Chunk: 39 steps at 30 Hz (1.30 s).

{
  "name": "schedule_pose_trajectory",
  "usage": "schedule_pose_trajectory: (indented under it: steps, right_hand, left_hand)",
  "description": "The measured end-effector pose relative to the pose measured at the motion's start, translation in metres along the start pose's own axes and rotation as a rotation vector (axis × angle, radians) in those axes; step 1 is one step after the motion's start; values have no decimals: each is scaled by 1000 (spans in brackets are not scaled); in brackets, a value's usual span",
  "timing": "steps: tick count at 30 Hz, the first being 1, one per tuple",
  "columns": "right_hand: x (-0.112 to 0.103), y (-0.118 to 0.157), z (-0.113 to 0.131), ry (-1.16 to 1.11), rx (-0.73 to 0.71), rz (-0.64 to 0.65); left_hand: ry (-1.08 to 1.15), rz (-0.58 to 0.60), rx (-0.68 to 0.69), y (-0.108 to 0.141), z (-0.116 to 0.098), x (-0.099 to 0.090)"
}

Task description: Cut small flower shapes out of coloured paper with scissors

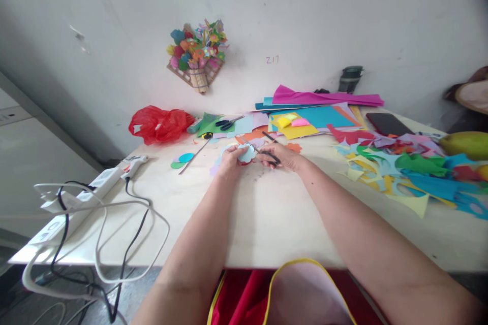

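Observation:
Near the middle of the table, my left hand (230, 158) pinches a light-blue paper flower (247, 153) with a scalloped edge. My right hand (284, 156) is closed round the black handles of a pair of scissors (271, 158). The scissor blades point left, up against the flower's edge; whether they touch the paper I cannot make out. Just beyond my right hand lies an orange paper flower (294, 148). A black pen-like stick (269, 136) rests behind it. Pale blue and lilac paper pieces lie partly hidden by my left hand.
Paper scraps (404, 162) heap at the right, beside a phone (389, 124). Coloured sheets (324, 118) stack at the back. A red plastic bag (162, 124) and second scissors (225, 124) sit back left. A power strip (76, 208) with looping cables lies along the left edge.

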State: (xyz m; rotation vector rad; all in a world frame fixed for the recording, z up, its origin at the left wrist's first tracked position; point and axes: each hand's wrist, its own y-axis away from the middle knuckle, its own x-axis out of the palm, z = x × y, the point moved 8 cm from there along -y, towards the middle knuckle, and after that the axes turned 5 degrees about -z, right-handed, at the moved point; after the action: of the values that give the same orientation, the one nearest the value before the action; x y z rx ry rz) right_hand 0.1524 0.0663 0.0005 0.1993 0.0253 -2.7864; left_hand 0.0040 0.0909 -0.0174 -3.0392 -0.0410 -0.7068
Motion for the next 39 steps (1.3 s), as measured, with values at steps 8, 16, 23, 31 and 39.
schedule_pose_trajectory:
  steps: [8, 16, 23, 31, 39]
  right_hand:
    - [1, 3, 7, 26, -51, 14]
    - [-9, -3, 2, -20, -45, -94]
    - [-24, 3, 14, -127, -91, -231]
    - [-28, -3, 15, -242, -143, -301]
    - [-16, 0, 19, -207, -120, -209]
  left_hand:
    - [11, 0, 8, -2, 0, -2]
    - [13, -7, 25, -1, -3, -1]
    - [-56, 39, -3, 7, -5, 8]
    - [-177, 132, -3, 10, -3, 13]
    - [-220, 210, -5, 10, 3, 19]
